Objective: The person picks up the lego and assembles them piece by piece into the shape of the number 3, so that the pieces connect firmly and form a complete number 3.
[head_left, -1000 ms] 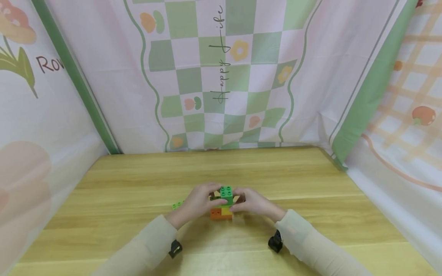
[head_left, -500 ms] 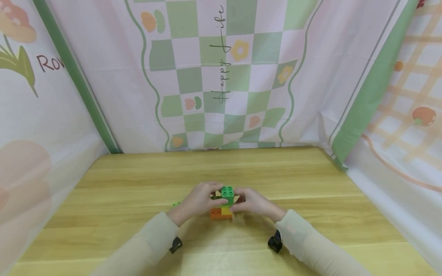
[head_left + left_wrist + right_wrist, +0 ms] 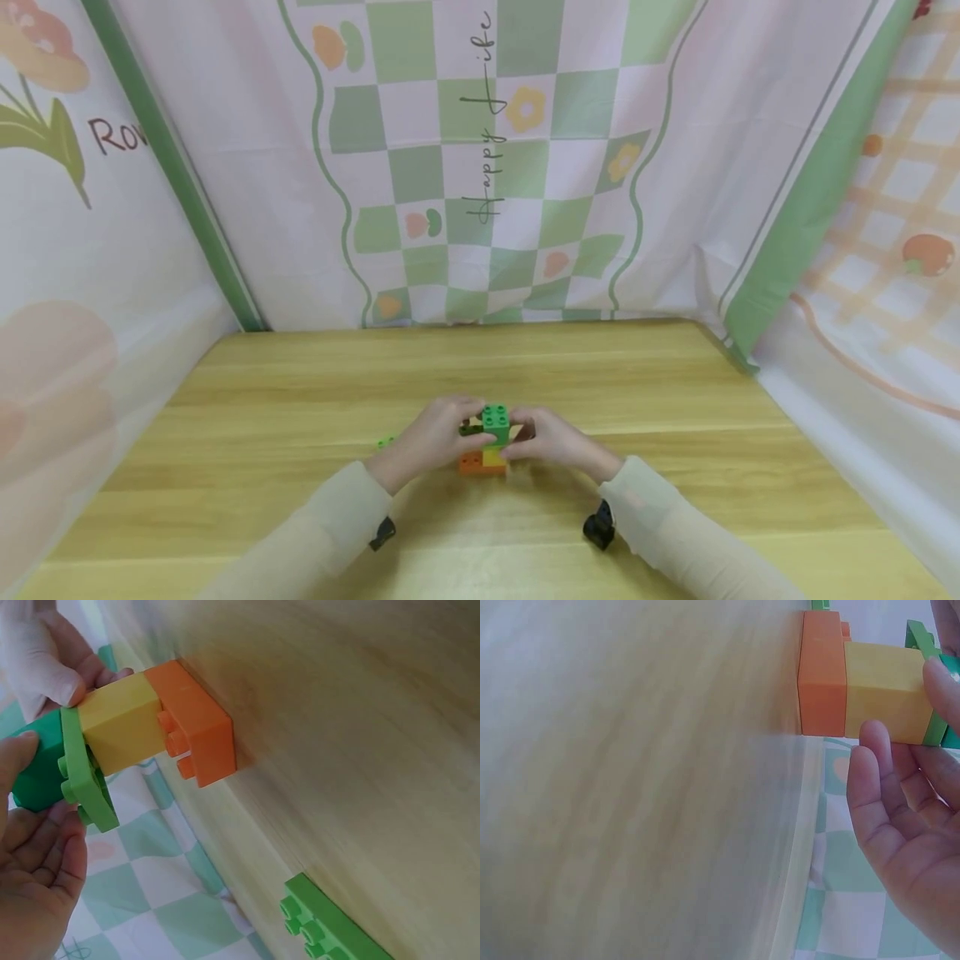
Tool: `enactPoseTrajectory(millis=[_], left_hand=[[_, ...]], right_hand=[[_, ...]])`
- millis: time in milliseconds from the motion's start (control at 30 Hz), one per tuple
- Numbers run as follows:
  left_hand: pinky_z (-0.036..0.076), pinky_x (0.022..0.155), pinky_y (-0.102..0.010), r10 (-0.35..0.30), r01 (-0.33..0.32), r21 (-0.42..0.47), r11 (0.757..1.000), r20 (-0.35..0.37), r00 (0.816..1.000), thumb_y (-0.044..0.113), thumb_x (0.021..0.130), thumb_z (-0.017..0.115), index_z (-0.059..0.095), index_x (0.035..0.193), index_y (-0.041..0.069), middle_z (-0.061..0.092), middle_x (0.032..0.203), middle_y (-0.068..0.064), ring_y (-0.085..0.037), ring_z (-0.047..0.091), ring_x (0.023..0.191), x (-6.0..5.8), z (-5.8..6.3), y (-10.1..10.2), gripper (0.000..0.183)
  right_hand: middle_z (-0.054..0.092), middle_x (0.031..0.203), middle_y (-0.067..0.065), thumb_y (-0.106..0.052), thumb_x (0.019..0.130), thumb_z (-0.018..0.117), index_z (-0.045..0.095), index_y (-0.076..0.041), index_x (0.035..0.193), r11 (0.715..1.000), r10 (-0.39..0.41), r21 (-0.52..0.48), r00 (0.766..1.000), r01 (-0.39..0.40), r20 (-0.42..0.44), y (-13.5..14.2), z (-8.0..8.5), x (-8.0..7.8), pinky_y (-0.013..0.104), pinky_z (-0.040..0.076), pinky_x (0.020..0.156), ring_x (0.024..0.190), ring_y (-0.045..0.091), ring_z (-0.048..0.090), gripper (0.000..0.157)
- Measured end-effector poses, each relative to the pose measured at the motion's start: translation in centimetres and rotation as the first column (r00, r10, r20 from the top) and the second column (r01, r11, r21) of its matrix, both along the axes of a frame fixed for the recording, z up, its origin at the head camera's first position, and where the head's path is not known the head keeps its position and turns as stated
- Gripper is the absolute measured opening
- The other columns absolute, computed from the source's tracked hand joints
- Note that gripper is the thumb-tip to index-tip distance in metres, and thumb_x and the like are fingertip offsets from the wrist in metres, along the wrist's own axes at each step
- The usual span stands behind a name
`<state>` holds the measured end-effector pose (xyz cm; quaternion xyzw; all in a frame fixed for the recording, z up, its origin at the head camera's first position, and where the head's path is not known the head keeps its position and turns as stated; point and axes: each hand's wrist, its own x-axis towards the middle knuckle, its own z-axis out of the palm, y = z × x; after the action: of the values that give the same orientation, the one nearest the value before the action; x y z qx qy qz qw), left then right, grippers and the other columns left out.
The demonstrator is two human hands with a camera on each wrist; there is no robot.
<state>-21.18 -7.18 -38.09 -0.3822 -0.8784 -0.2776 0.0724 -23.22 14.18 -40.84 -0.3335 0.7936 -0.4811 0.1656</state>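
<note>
A stack of toy building bricks stands on the table between both hands. At its base is an orange brick (image 3: 199, 724), with a yellow brick (image 3: 120, 724) above it. A flat light green brick (image 3: 86, 772) comes next to the yellow one, overhanging to the left. The dark green brick (image 3: 495, 425) tops the stack, studs up. My left hand (image 3: 431, 433) pinches this top brick between thumb and fingers. From the other side, my right hand (image 3: 558, 442) holds the stack, its thumb (image 3: 941, 682) where yellow meets light green. Its far fingertips are partly hidden behind the bricks.
A loose light green brick (image 3: 326, 922) lies on the wooden table (image 3: 480, 550), left of the stack and partly behind the left wrist in the head view. Patterned cloth (image 3: 487, 167) hangs behind the table and along both sides.
Both hands keep their hold and the stack stays in place. The left wrist covers slightly more of the loose light green brick than a second ago.
</note>
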Motion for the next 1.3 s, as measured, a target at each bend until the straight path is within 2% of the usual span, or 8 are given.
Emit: enactPoseTrajectory(millis=[133,467,667,933,1033,1133,1300], left_hand=[[0.046,0.065,-0.014,-0.002,0.002,-0.013,1.0,0.0,1.0,0.023,0.084,0.068,0.065,0.101,0.01,0.065,0.094,0.001,-0.009,0.058,0.079,0.1,0.3,0.2,0.021],[0.045,0.062,-0.014,0.003,-0.002,-0.008,1.0,0.032,0.999,0.023,0.084,0.068,0.066,0.1,0.01,0.064,0.091,0.002,-0.008,0.057,0.076,0.1,0.5,0.3,0.021],[0.046,0.065,-0.016,0.024,-0.026,0.027,0.999,0.056,0.998,0.025,0.084,0.068,0.065,0.107,0.01,0.063,0.094,0.004,-0.007,0.055,0.079,0.3,0.0,-0.2,0.028],[0.048,0.069,-0.019,0.023,-0.024,0.06,0.998,0.026,0.999,0.029,0.084,0.068,0.062,0.116,0.008,0.063,0.104,-0.002,-0.01,0.056,0.084,0.6,-0.2,-0.4,0.039],[0.048,0.072,-0.021,0.042,-0.044,0.058,0.997,0.042,0.998,0.032,0.083,0.067,0.055,0.126,0.005,0.061,0.114,-0.007,-0.014,0.057,0.088,0.7,-0.2,-0.6,0.052],[0.047,0.082,-0.026,0.073,-0.075,0.049,0.996,0.054,0.996,0.038,0.083,0.066,0.047,0.133,0.006,0.056,0.124,-0.009,-0.018,0.057,0.099,0.8,-0.3,-0.7,0.062],[0.041,0.093,-0.035,0.095,-0.098,0.061,0.993,0.057,0.994,0.048,0.082,0.062,0.048,0.134,0.011,0.053,0.128,-0.006,-0.019,0.051,0.113,1.0,-0.3,-1.1,0.065]], right_hand=[[0.059,0.112,0.01,-0.013,0.084,0.068,0.06,-0.005,0.114,1.0,-0.002,0.001,1.0,0.002,0.009,0.1,0.0,0.0,0.031,0.052,0.072,0.08,0.02,0.063,0.032],[0.06,0.11,0.009,-0.014,0.083,0.069,0.061,-0.005,0.112,1.0,-0.016,0.006,1.0,0.016,0.018,0.2,-0.1,0.0,0.032,0.052,0.071,0.079,0.021,0.063,0.031],[0.059,0.112,0.01,-0.014,0.083,0.069,0.061,-0.005,0.112,1.0,-0.003,-0.002,0.999,0.003,0.035,0.0,-0.2,0.0,0.035,0.052,0.071,0.08,0.024,0.063,0.03],[0.059,0.114,0.01,-0.013,0.084,0.068,0.061,-0.005,0.111,1.0,0.008,-0.004,1.0,-0.008,0.023,0.0,0.1,0.1,0.031,0.052,0.072,0.08,0.021,0.063,0.029],[0.058,0.114,0.01,-0.012,0.084,0.068,0.061,-0.005,0.112,1.0,0.007,0.0,1.0,-0.007,0.021,0.1,0.1,0.1,0.031,0.052,0.072,0.08,0.021,0.063,0.029],[0.058,0.114,0.011,-0.013,0.084,0.068,0.06,-0.005,0.113,1.0,0.001,0.011,1.0,-0.001,0.017,0.1,0.1,0.1,0.031,0.052,0.072,0.079,0.021,0.063,0.031],[0.059,0.115,0.011,-0.013,0.084,0.068,0.06,-0.005,0.114,1.0,-0.008,0.021,1.0,0.008,0.018,0.2,0.1,0.2,0.031,0.052,0.072,0.079,0.021,0.063,0.033]])
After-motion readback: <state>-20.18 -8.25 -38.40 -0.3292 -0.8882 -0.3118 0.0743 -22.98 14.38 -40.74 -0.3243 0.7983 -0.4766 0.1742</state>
